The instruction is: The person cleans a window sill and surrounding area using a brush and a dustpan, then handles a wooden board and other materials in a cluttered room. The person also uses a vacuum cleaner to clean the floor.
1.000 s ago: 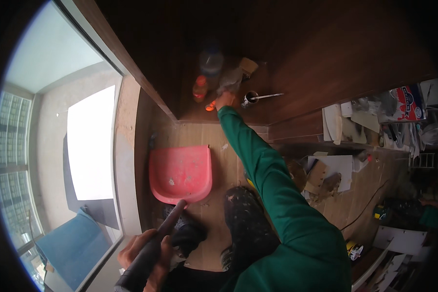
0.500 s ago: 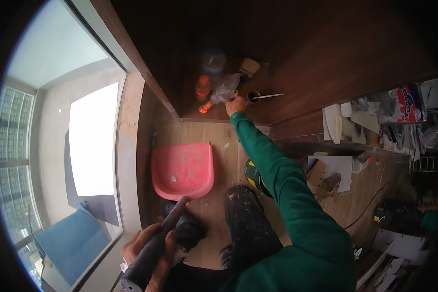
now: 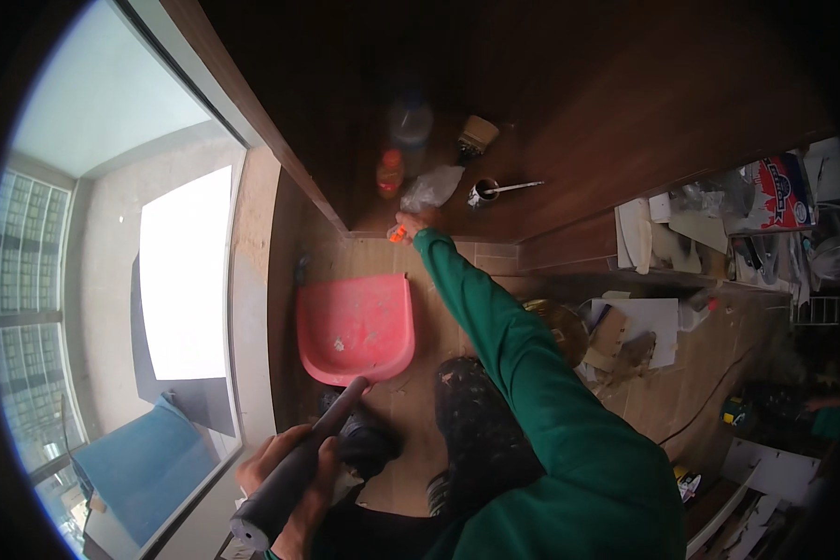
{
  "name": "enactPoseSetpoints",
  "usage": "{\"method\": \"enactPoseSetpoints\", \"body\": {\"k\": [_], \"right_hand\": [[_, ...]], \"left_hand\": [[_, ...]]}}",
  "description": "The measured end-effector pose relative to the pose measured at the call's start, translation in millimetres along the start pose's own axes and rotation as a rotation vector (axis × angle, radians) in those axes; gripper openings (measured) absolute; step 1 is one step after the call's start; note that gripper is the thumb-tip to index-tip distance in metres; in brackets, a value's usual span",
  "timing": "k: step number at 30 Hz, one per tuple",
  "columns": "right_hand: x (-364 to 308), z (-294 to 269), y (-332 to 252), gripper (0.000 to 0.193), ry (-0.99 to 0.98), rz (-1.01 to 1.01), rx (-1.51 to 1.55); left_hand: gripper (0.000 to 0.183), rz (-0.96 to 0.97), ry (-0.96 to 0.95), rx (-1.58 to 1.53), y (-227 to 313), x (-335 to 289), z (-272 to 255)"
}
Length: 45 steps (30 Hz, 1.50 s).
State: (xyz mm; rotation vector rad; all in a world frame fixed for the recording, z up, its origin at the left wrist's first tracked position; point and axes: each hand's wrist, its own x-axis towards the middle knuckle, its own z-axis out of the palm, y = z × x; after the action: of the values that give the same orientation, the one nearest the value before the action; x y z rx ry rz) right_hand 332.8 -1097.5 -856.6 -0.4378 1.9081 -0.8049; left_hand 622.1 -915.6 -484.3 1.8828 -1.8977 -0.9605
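Note:
My left hand (image 3: 319,483) wraps round the thick dark handle (image 3: 297,467) of a pink-red dustpan (image 3: 357,327), whose pan rests on the wood floor. With the right arm stretched forward, my right hand (image 3: 413,225) grips a small bright-orange object (image 3: 398,233) at the front edge of the dark brown cabinet base. Its kind is too small to tell. Just beyond that hand lies a crumpled clear plastic bag (image 3: 432,187). An orange-capped bottle (image 3: 389,175) stands behind it. To the right are a small pot (image 3: 483,191) with a pale stick across it and a wide brush (image 3: 477,136).
Brown cabinet panels rise ahead and to the right. A low shelf (image 3: 681,233) at right holds packets and scraps. Cardboard pieces (image 3: 616,334) and a round tin (image 3: 555,327) sit on the floor, and a cable (image 3: 709,406) runs across it. A glazed frame stands at left.
My right hand has moved left and nearer, away from beside the pot, and has taken hold of the orange object by the bag. My left hand still holds the dustpan handle.

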Motion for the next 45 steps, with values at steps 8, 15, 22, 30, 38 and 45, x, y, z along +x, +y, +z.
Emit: {"method": "enactPoseSetpoints", "body": {"k": [8,15,22,30,38,45], "right_hand": [[-64,-31,14,0.031,0.161,-0.126,0.015],[-77,-48,16,0.031,-0.022,0.093,-0.006],[-78,-66,8,0.079,0.083,-0.33,-0.253],[-22,-50,-6,0.081,0.251,-0.647,-0.342],[-15,-42,-8,0.05,0.111,-0.415,-0.186],[-65,-90,-24,0.014,-0.169,0.042,-0.143]], "left_hand": [[0.025,0.036,0.004,-0.021,2,-7,0],[0.025,0.115,-0.005,0.037,-3,-5,0],[0.026,0.111,-0.037,0.014,-5,-7,-1],[0.026,0.079,-0.009,0.004,-6,-4,0],[0.025,0.053,0.0,0.045,-5,-3,0],[0.024,0.081,-0.015,-0.042,-6,-5,0]]}}
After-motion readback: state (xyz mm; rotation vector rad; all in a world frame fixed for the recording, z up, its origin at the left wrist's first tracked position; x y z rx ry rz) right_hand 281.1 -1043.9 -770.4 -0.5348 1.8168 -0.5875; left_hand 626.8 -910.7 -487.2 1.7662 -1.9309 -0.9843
